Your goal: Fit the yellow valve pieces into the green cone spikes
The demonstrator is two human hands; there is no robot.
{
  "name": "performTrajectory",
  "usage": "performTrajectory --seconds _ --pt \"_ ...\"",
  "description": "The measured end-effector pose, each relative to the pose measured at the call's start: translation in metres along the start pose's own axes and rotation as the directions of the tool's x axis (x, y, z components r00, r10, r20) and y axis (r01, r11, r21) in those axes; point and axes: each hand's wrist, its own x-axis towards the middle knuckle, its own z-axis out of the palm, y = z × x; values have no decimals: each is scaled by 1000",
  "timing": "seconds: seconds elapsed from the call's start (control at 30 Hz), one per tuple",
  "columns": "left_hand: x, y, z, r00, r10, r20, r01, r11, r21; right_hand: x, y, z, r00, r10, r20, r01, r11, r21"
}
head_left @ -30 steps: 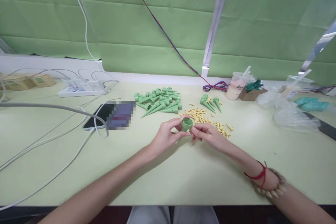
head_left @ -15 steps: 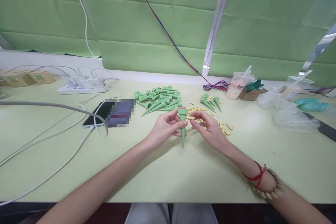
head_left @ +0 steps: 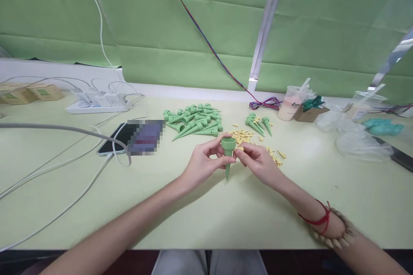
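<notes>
Here both hands, the left hand [head_left: 201,164] and right hand [head_left: 258,161], are pinching one green spike [head_left: 228,152] upright; a loose grip could be dropping it onto the worktop [head_left: 226,215].

Both hands, left [head_left: 201,164] & right [head_left: 258,161], hold green spike [head_left: 228,154] upright over table [head_left: 226,215].

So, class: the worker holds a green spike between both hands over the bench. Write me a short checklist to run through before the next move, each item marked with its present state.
1. Left hand grips the green spike: ok.
2. Spike upright, open end up, tip clear of the table: ok.
3. Right hand holds a small yellow piece at the spike's side: ok.
4. Piece fully seated: cannot tell.
5. Loose yellow pieces lie behind the hands: ok.
6. Pile of green spikes lies apart from the phone: ok.
</notes>
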Motion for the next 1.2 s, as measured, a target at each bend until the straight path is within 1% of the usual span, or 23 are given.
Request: performTrajectory --seconds 0.03,0.1,0.17,0.2,0.27,0.33,0.4,0.47,0.53,0.63,0.67,0.7,0.73,0.77,0.8,0.83,0.87,0.9,0.93,0.97,1.0,1.1,1.2 --pt "0 0 0 1000 7 -11 -7 1000 1 0 -1 0 998 50 43 -53 997 60" --pt "0 1 0 1000 -13 -9 13 1000 -19 1 -2 -1 990 96 103 -113 979 170" --pt "1 2 -1 999 -49 11 50 998 -45 2 -2 -2 989 88 122 -119 956 268" --pt "2 2 -2 998 -59 15 59 997 -49 3 -2 -3 990 78 119 -110 950 292" --pt "3 1 -3 999 -52 11 52 998 -41 3 -2 -5 993 62 100 -86 963 257" --pt "3 -1 -3 1000 -23 -6 23 1000 -12 4 -1 -6 996 55 72 -66 985 161" --pt "3 -4 -3 1000 11 -25 -10 1000 27 4 0 -6 996 59 63 -65 992 106" --pt "3 -6 -3 998 40 -43 -37 997 69 5 1 -4 994 74 75 -82 991 107" --pt "3 -6 -4 998 43 -47 -39 996 85 6 4 -1 990 96 101 -110 983 145" --pt "5 -5 -4 999 -22 -47 24 999 42 10 10 -3 977 140 160 -173 961 217" --pt "6 -4 -5 997 -48 -54 49 999 16 12 12 -7 976 159 149 -187 963 194" --pt "7 -3 -5 996 -68 -66 67 998 -10 14 16 -12 978 180 106 -192 974 118" --pt "8 -2 -6 993 -82 -80 80 996 -38 16 20 -20 981 193 16 -193 981 -10" --pt "8 -2 -6 992 -93 -90 87 994 -67 17 25 -29 975 190 -118 -210 959 -190" --pt "9 -2 -7 991 -100 -93 91 991 -95 19 31 -38 957 171 -236 -253 889 -381" --pt "9 -2 -7 990 -107 -89 96 988 -120 20 37 -47 929 154 -336 -320 791 -522" --pt "9 -2 -7 990 -114 -80 102 985 -139 20 43 -55 912 161 -378 -375 699 -608" --pt "9 -3 -7 990 -122 -66 111 982 -153 21 50 -61 900 183 -396 -417 627 -658" --pt "9 -3 -6 990 -131 -50 121 979 -162 21 56 -65 891 211 -402 -446 576 -685" --pt "9 -4 -6 989 -141 -36 133 977 -167 21 62 -68 886 237 -399 -461 546 -700" --pt "9 -5 -5 988 -151 -22 146 975 -167 21 68 -69 883 262 -389 -468 540 -699" --pt "9 -5 -2 985 -174 6 173 972 -161 23 82 -67 882 311 -355 -472 600 -646" --pt "7 -3 0 983 -182 37 185 966 -182 25 88 -65 887 307 -344 -459 648 -607"
